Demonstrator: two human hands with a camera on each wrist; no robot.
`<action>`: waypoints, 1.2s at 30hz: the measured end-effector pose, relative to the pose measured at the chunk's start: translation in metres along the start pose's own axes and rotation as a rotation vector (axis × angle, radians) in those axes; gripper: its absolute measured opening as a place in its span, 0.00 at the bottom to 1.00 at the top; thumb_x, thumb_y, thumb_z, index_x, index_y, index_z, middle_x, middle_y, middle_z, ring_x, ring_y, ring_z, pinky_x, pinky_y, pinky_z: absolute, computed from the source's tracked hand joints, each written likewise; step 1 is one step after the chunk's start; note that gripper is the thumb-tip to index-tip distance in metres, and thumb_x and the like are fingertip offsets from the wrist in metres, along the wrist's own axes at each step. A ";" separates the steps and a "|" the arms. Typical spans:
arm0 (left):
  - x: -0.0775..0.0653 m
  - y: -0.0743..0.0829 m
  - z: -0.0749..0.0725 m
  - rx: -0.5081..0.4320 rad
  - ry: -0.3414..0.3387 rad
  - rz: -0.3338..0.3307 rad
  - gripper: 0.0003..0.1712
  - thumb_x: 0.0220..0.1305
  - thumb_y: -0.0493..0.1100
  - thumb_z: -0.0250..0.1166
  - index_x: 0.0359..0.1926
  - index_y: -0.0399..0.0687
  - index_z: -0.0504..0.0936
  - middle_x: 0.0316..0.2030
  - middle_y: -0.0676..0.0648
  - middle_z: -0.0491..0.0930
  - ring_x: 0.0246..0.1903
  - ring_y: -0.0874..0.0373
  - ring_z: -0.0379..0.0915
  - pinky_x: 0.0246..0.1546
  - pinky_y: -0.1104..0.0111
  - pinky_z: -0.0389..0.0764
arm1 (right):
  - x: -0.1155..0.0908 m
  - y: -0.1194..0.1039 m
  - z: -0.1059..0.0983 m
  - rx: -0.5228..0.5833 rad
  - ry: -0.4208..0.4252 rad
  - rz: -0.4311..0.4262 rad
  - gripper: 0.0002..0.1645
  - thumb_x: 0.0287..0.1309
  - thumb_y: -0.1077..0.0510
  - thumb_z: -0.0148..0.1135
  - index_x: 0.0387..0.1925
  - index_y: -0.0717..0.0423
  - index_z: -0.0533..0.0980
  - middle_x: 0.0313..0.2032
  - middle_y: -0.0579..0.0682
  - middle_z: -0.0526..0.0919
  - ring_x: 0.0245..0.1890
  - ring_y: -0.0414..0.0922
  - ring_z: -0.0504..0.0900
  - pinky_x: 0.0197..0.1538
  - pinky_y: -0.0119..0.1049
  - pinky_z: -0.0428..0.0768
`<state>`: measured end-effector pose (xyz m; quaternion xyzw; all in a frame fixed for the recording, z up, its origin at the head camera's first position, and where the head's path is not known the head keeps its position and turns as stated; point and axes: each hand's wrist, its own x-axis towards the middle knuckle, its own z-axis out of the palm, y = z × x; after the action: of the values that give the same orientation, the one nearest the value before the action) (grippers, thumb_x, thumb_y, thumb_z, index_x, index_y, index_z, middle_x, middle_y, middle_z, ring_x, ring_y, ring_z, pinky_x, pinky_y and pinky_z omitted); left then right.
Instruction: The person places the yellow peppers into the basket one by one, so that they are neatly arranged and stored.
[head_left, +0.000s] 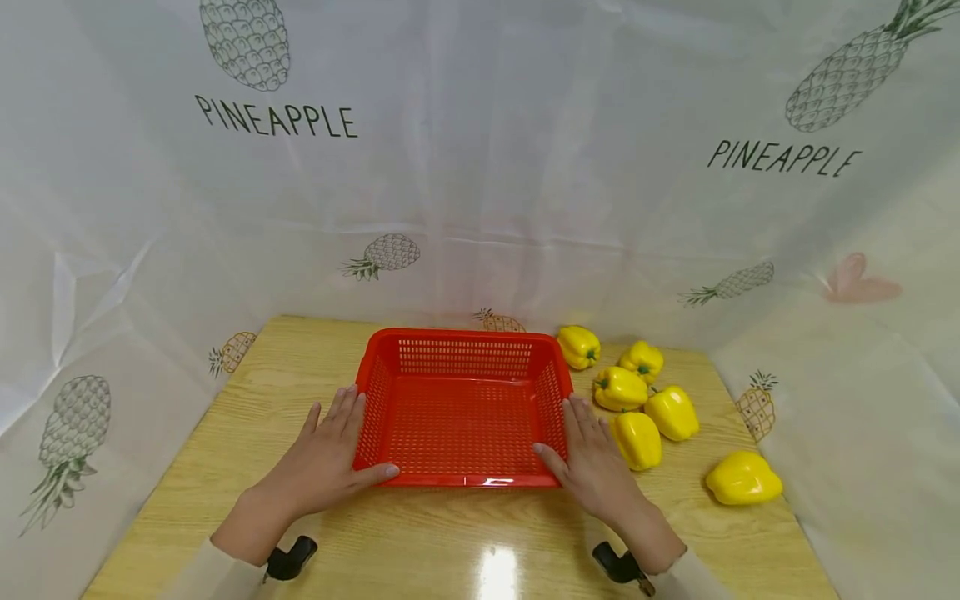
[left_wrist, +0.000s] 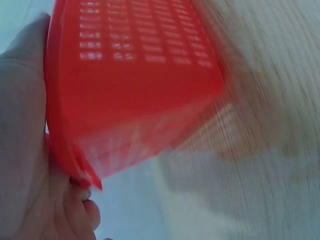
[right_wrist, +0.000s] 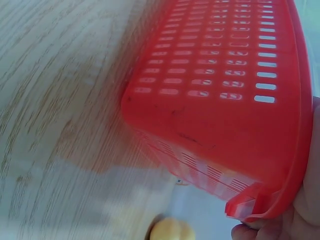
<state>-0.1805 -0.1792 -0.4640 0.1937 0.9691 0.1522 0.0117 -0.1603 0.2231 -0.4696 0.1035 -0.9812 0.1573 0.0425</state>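
Wooden tabletop (head_left: 405,537) frames a red slotted rectangular basket (head_left: 461,417), both hands' fingers (head_left: 343,423) (head_left: 585,433) gripping it.

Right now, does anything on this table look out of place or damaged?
One yellow pepper lies off to the right, apart from the other five peppers near the red basket. The right wrist view shows small dark marks on the basket's corner, perhaps scuffs or dirt. I see nothing spilled.

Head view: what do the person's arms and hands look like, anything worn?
Cream, long-looking sleeves, the left sleeve and right sleeve, end near the wrists. Left hand and right hand are bare: no gloves or rings visible. A black curved piece shows by each wrist. No cables or markings legible.
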 end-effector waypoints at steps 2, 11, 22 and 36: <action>-0.003 -0.002 -0.003 0.003 -0.017 0.008 0.72 0.64 0.84 0.54 0.81 0.28 0.50 0.82 0.29 0.48 0.82 0.31 0.42 0.77 0.30 0.45 | 0.000 -0.001 0.000 -0.004 0.002 -0.005 0.54 0.77 0.32 0.52 0.80 0.71 0.54 0.81 0.69 0.53 0.81 0.66 0.53 0.78 0.70 0.56; -0.010 -0.008 -0.011 0.048 -0.046 0.003 0.75 0.60 0.87 0.55 0.81 0.26 0.50 0.81 0.27 0.48 0.81 0.29 0.44 0.76 0.29 0.47 | 0.007 -0.007 0.002 0.008 -0.050 -0.034 0.57 0.76 0.28 0.48 0.80 0.71 0.54 0.82 0.68 0.51 0.83 0.65 0.50 0.78 0.70 0.57; -0.005 -0.014 -0.011 0.026 -0.036 0.014 0.75 0.60 0.85 0.58 0.81 0.26 0.48 0.81 0.27 0.47 0.81 0.29 0.42 0.77 0.31 0.47 | 0.007 -0.009 0.004 0.012 -0.029 -0.025 0.55 0.77 0.31 0.51 0.80 0.71 0.53 0.82 0.68 0.51 0.82 0.65 0.51 0.78 0.69 0.57; -0.004 -0.014 -0.012 -0.007 -0.052 0.009 0.76 0.59 0.85 0.59 0.81 0.26 0.48 0.81 0.26 0.47 0.81 0.29 0.44 0.77 0.32 0.48 | -0.005 0.040 -0.020 0.034 0.082 -0.114 0.50 0.76 0.39 0.60 0.79 0.71 0.57 0.79 0.68 0.59 0.80 0.67 0.57 0.77 0.67 0.61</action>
<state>-0.1827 -0.1967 -0.4567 0.2018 0.9671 0.1504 0.0369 -0.1634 0.2676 -0.4630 0.1535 -0.9683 0.1752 0.0896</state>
